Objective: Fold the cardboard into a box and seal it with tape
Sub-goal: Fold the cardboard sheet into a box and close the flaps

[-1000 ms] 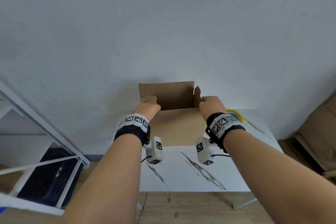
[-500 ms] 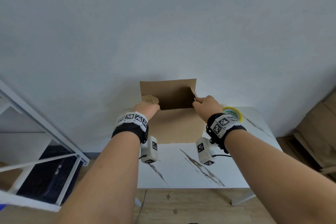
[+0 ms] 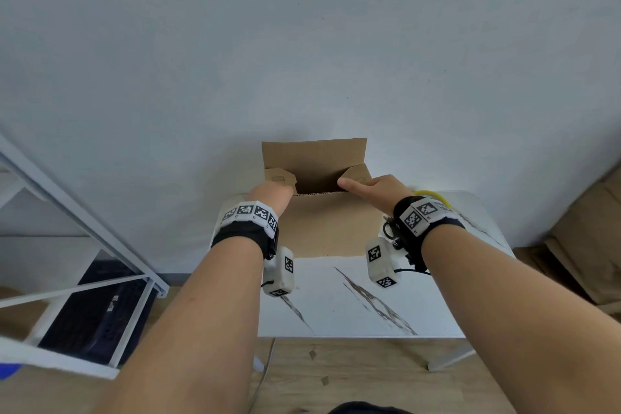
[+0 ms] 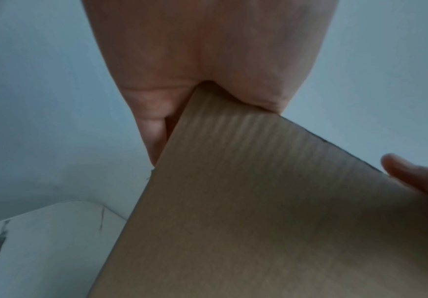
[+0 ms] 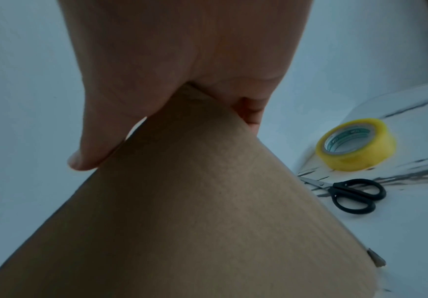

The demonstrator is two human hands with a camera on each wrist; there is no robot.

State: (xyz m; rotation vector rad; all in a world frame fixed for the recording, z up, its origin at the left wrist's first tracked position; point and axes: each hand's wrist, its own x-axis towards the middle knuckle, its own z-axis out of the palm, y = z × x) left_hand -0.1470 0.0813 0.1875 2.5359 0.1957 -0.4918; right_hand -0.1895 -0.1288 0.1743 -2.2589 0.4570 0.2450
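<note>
At mid-frame, the left hand [image 3: 272,193] pinches the cardboard box's [image 3: 329,222] near left corner; the right hand [image 3: 376,190] clamps the right corner, thumb extended over the edge. The box stands open on the white table [image 3: 353,296], tape roll [image 5: 355,145] and scissors [image 5: 353,193] right of it.

One cardboard box [image 3: 327,222] at 12 o'clock on one bench [image 3: 353,306]; one tape roll [image 5: 355,145] and one pair of scissors [image 5: 350,193] at 2 o'clock; two hands: left hand [image 3: 270,195], right hand [image 3: 379,188].
</note>
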